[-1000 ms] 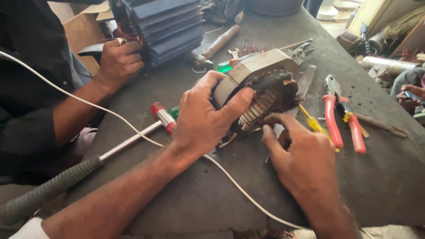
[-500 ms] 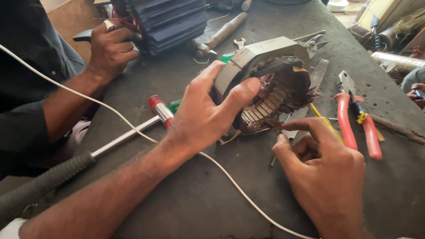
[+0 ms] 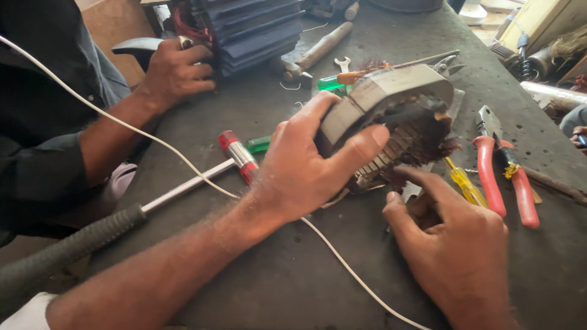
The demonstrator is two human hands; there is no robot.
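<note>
Nearest, the right hand (image 3: 455, 260), loosely curled and holding nothing, pokes a forefinger at the frayed windings. At its eleven o'clock the left hand (image 3: 306, 165) clamps one motor stator (image 3: 391, 116), tilted up on the bench (image 3: 257, 275). Risks: sharp laminations may cut fingers; the tilted core could slip. Count: one pair of red pliers (image 3: 504, 174), one yellow screwdriver (image 3: 465, 183), one white cord (image 3: 183, 165), one hammer (image 3: 318, 49); a co-worker's hand (image 3: 177, 73) farthest.

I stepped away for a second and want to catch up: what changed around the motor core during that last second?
The right hand drew back from the stator core toward the person, its fingertips now just under the windings. The left hand kept its grip on the core. The red pliers and the co-worker's hand on the dark housing stayed put.
</note>
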